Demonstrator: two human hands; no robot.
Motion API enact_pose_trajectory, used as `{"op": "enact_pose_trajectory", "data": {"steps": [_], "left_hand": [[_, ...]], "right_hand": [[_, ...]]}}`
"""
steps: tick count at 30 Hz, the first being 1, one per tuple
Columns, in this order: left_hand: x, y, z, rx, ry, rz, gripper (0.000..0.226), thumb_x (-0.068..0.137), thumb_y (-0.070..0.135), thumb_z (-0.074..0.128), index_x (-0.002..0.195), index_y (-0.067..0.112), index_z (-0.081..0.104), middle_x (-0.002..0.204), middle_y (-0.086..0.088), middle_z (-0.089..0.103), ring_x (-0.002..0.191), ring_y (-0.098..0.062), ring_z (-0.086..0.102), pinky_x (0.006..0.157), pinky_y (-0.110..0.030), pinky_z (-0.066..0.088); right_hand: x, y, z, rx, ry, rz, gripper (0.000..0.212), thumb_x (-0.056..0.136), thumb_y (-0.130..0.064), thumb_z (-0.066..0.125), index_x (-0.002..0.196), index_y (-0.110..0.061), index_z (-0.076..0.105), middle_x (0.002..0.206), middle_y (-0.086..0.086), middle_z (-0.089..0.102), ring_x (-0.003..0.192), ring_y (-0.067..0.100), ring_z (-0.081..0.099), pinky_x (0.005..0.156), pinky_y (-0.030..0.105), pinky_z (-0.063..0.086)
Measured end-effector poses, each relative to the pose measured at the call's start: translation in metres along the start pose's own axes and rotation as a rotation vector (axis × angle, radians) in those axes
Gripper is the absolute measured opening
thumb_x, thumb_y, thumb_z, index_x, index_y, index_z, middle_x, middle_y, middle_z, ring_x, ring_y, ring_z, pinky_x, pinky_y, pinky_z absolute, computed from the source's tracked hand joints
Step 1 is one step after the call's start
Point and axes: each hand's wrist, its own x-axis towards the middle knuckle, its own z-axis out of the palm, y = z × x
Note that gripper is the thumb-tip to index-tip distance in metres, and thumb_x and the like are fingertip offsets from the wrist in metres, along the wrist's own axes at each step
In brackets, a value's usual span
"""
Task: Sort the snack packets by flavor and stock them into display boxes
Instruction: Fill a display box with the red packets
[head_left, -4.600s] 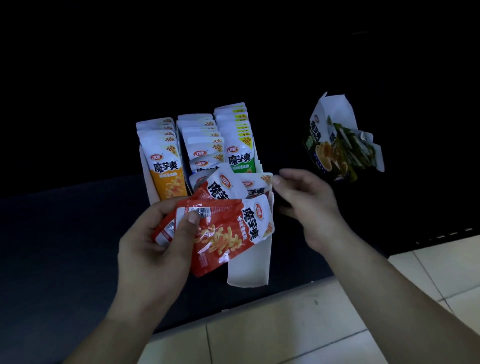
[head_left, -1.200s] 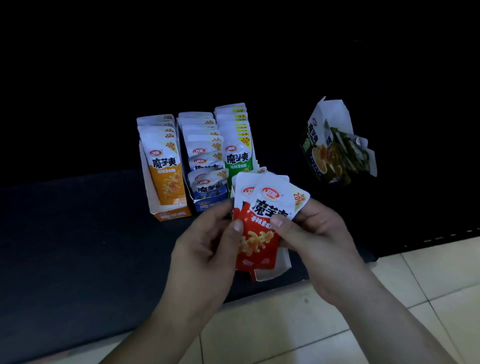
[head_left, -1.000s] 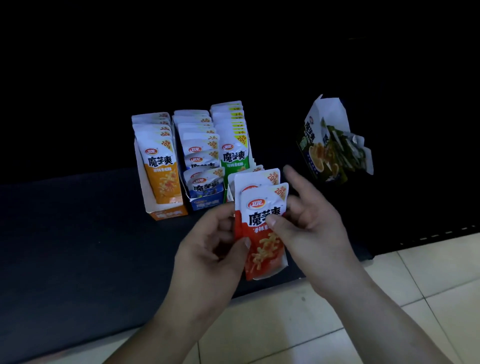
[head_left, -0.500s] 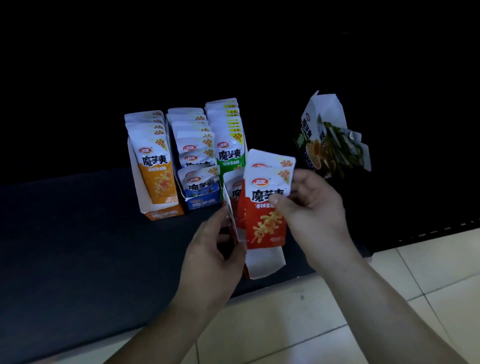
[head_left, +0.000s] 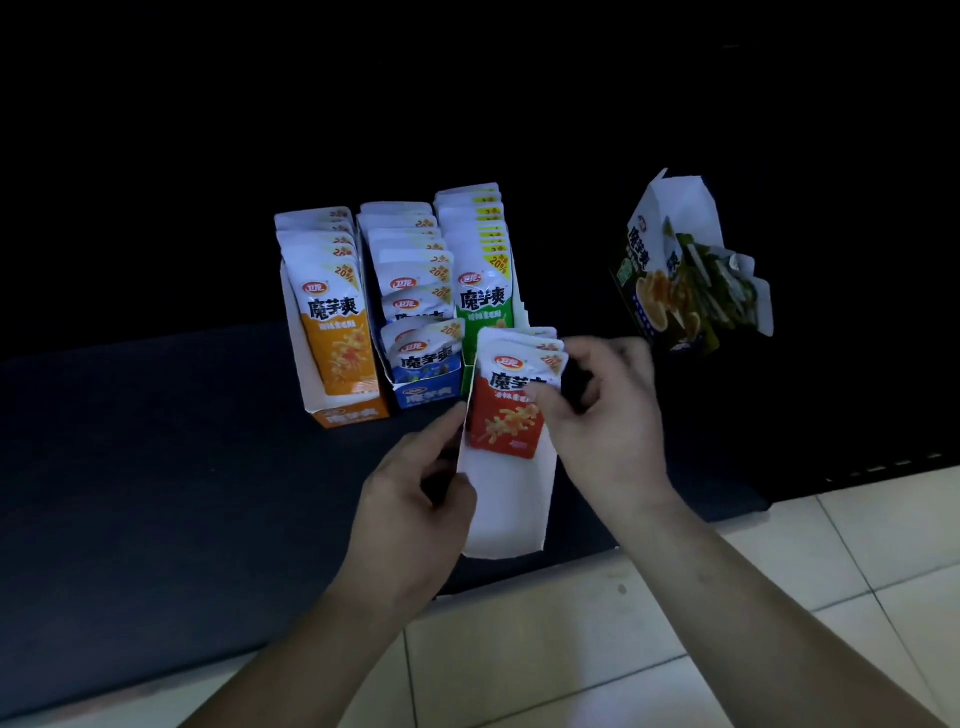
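Observation:
A white display box (head_left: 506, 514) lies on the dark mat near its front edge, with a few red snack packets (head_left: 506, 415) standing at its far end. My right hand (head_left: 605, 415) pinches the front red packet by its right edge. My left hand (head_left: 415, 499) grips the box's left wall. Behind stand three filled boxes side by side: orange packets (head_left: 337, 332), blue packets (head_left: 421, 353) and green packets (head_left: 483, 296).
A dark green box (head_left: 675, 275) with green packets sits tilted at the right on the dark surface. The dark mat (head_left: 156, 467) spreads to the left. Pale floor tiles (head_left: 675, 623) lie in front of the mat's edge.
The red packets went from both hands into the white box. My left hand let go of them and took the box's left wall. My right hand lowered the packets into place.

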Motion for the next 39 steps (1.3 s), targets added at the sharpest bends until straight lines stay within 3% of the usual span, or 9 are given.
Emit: {"op": "enact_pose_trajectory", "data": {"steps": [4, 12, 18, 22, 24, 27, 31, 35, 39], "left_hand": [[-0.001, 0.002, 0.000, -0.020, -0.008, -0.001, 0.067, 0.097, -0.004, 0.058, 0.148, 0.040, 0.052, 0.127, 0.009, 0.070, 0.116, -0.010, 0.068, 0.099, -0.043, 0.058], [-0.013, 0.008, 0.010, -0.055, -0.123, -0.015, 0.071, 0.098, -0.010, 0.054, 0.152, 0.035, 0.047, 0.134, 0.018, 0.068, 0.127, -0.003, 0.061, 0.109, -0.039, 0.052], [0.003, 0.022, 0.058, -0.066, -0.173, 0.036, 0.071, 0.097, -0.014, 0.051, 0.154, 0.030, 0.046, 0.139, 0.013, 0.066, 0.130, -0.004, 0.059, 0.109, -0.027, 0.049], [0.048, 0.046, 0.084, -0.091, -0.115, 0.023, 0.063, 0.096, -0.014, 0.053, 0.147, 0.024, 0.055, 0.119, 0.003, 0.075, 0.104, 0.003, 0.070, 0.084, -0.011, 0.054], [0.069, 0.049, 0.086, -0.103, -0.073, -0.010, 0.055, 0.099, 0.000, 0.060, 0.145, 0.031, 0.057, 0.116, 0.004, 0.075, 0.102, -0.003, 0.071, 0.087, -0.023, 0.060], [0.079, 0.046, 0.077, -0.071, -0.027, -0.105, 0.051, 0.100, 0.016, 0.066, 0.144, 0.038, 0.055, 0.116, 0.007, 0.071, 0.107, -0.012, 0.069, 0.093, -0.047, 0.061], [0.063, 0.034, 0.073, -0.124, 0.050, -0.141, 0.044, 0.100, 0.011, 0.065, 0.138, 0.032, 0.059, 0.105, 0.005, 0.071, 0.086, -0.004, 0.070, 0.080, -0.046, 0.065], [0.052, 0.025, 0.069, -0.186, 0.075, -0.186, 0.044, 0.099, 0.010, 0.066, 0.138, 0.031, 0.059, 0.103, 0.005, 0.073, 0.094, -0.017, 0.072, 0.076, -0.039, 0.065], [0.051, 0.029, 0.063, -0.213, 0.073, -0.151, 0.043, 0.099, 0.011, 0.066, 0.137, 0.030, 0.060, 0.095, 0.011, 0.075, 0.094, -0.020, 0.072, 0.081, -0.039, 0.064]], "right_hand": [[0.006, -0.002, 0.000, 0.090, -0.025, 0.083, 0.071, 0.083, -0.027, 0.084, 0.144, -0.035, 0.049, 0.114, -0.010, 0.049, 0.075, 0.004, 0.057, 0.066, 0.011, 0.049], [-0.030, -0.011, -0.018, 0.339, -0.164, 0.270, 0.045, 0.094, -0.032, 0.074, 0.135, -0.042, 0.058, 0.104, -0.015, 0.074, 0.092, 0.003, 0.073, 0.078, 0.033, 0.062], [-0.026, 0.012, -0.047, 0.260, -0.129, 0.326, 0.067, 0.093, -0.032, 0.074, 0.150, -0.048, 0.041, 0.113, -0.030, 0.069, 0.105, -0.010, 0.065, 0.097, 0.034, 0.057], [0.010, 0.031, -0.052, 0.369, -0.171, 0.350, 0.077, 0.094, -0.025, 0.074, 0.157, -0.040, 0.032, 0.120, -0.039, 0.055, 0.101, -0.031, 0.051, 0.086, 0.003, 0.047], [0.022, 0.038, -0.056, 0.408, -0.219, 0.357, 0.080, 0.093, -0.024, 0.075, 0.157, -0.043, 0.030, 0.134, -0.036, 0.047, 0.114, -0.027, 0.046, 0.084, 0.001, 0.042], [0.019, 0.045, -0.058, 0.286, -0.144, 0.383, 0.070, 0.094, -0.036, 0.073, 0.153, -0.046, 0.037, 0.137, -0.021, 0.048, 0.120, -0.003, 0.050, 0.088, 0.013, 0.041], [-0.012, 0.055, -0.041, 0.238, -0.182, 0.411, 0.060, 0.095, -0.043, 0.067, 0.148, -0.054, 0.040, 0.133, -0.015, 0.056, 0.112, 0.007, 0.062, 0.091, 0.034, 0.057], [-0.016, 0.059, -0.018, 0.246, -0.200, 0.380, 0.075, 0.095, -0.037, 0.070, 0.157, -0.046, 0.029, 0.137, -0.008, 0.059, 0.106, -0.001, 0.065, 0.086, 0.012, 0.051], [0.009, 0.053, -0.009, 0.236, -0.220, 0.411, 0.080, 0.094, -0.042, 0.071, 0.157, -0.050, 0.023, 0.139, -0.010, 0.056, 0.117, 0.002, 0.059, 0.087, 0.012, 0.042]]}}
